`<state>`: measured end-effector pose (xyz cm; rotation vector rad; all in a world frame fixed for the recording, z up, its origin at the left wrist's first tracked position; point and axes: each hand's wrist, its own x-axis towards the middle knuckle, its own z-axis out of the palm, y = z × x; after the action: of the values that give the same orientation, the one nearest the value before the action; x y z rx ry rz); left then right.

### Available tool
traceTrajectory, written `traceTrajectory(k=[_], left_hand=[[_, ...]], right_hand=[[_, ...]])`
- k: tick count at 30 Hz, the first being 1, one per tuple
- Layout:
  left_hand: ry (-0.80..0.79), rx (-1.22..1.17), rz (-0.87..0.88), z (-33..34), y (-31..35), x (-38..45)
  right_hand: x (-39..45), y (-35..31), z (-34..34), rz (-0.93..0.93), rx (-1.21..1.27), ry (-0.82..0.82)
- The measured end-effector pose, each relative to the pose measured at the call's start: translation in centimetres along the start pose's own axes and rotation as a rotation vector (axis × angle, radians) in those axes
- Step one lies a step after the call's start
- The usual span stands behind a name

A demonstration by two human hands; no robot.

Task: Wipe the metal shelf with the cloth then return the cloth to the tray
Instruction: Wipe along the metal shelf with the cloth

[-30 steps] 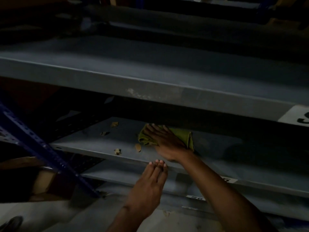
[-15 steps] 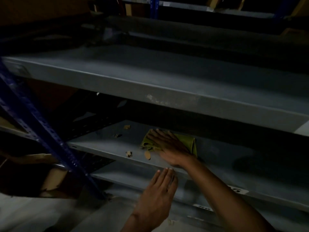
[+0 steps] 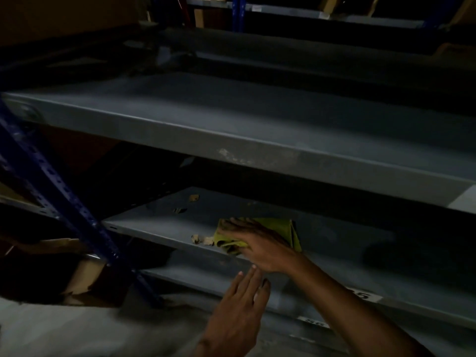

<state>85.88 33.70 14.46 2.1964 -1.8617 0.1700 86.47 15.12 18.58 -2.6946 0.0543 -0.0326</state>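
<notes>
A yellow-green cloth (image 3: 280, 226) lies on the grey metal shelf (image 3: 159, 225), low in the rack. My right hand (image 3: 260, 243) presses flat on the cloth near the shelf's front edge, fingers pointing left. Small scraps of debris (image 3: 202, 239) sit just left of the cloth, and more debris (image 3: 193, 198) lies farther back. My left hand (image 3: 239, 307) hovers below the shelf edge with straight fingers, holding nothing. No tray is in view.
A wider grey shelf (image 3: 257, 140) juts out above the wiped one. A blue perforated upright (image 3: 67, 207) slants down at the left. Cardboard (image 3: 85, 276) lies behind it. A lower shelf with number labels (image 3: 363, 296) runs beneath.
My right hand has slid the cloth toward the front edge, bunching its left end against the scraps. The left hand stays under the edge. The view has shifted.
</notes>
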Motion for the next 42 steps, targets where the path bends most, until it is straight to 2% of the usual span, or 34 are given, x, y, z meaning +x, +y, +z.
traceTrajectory(k=[4,8,9,10,12,13,14,15,17,19,23,25,27,29,32,34,38,42], left_hand=[[-0.004,-0.027,-0.035,0.1,0.6,0.2],[0.042,-0.173,-0.099,1.3,1.4,-0.6],[0.121,-0.291,-0.183,1.6,1.9,-0.8],[0.182,-0.514,-0.343,1.6,2.6,-0.8],[0.34,-1.216,-0.752,0.7,3.7,0.6],[0.407,-1.484,-0.926,0.1,3.7,1.3],[0.488,-1.655,-1.054,0.1,3.2,1.8],[0.563,-1.724,-1.136,0.2,2.6,2.2],[0.658,-1.564,-1.171,-0.1,1.6,2.5],[0.682,-1.179,-0.977,-0.9,1.2,1.9],[0.482,-0.543,-0.47,-1.6,2.1,1.5],[0.362,-0.354,-0.33,-1.4,2.6,1.6],[0.23,-0.298,-0.296,-1.5,3.2,1.9],[0.205,-0.264,-0.291,-1.4,3.2,2.1],[0.198,-0.178,-0.17,-0.8,2.7,1.8],[0.136,-0.108,-0.119,-0.2,2.9,1.6],[0.071,-0.091,-0.162,0.7,3.4,1.8],[0.096,-0.066,-0.156,0.8,3.6,1.9]], right_hand=[[-0.7,-0.1,-0.6,-0.003,0.072,-0.001],[0.6,0.0,-0.6,-0.032,-0.125,-0.033],[0.8,-0.1,-0.6,-0.043,-0.161,-0.038],[1.0,0.0,-0.6,-0.055,-0.187,-0.041],[1.0,-0.2,-0.8,-0.072,-0.203,-0.057],[0.9,-0.3,-1.0,-0.081,-0.2,-0.069],[0.6,-0.2,-1.1,-0.093,-0.194,-0.077],[0.1,-0.2,-1.2,-0.104,-0.191,-0.087],[-0.8,0.1,-1.5,-0.111,-0.193,-0.096],[-1.5,0.3,-1.7,-0.106,-0.194,-0.105],[-1.9,0.5,-1.5,-0.109,-0.199,-0.084],[-1.9,0.8,-1.3,-0.126,-0.231,-0.071],[-1.8,1.1,-1.2,-0.131,-0.24,-0.068],[-1.6,1.6,-1.2,-0.119,-0.23,-0.069],[-1.4,2.6,-1.7,-0.066,-0.198,-0.077],[-1.3,3.3,-2.1,-0.062,-0.201,-0.059],[-0.8,4.1,-2.4,-0.07,-0.206,-0.058],[-0.8,4.3,-1.9,-0.099,-0.241,-0.046]])
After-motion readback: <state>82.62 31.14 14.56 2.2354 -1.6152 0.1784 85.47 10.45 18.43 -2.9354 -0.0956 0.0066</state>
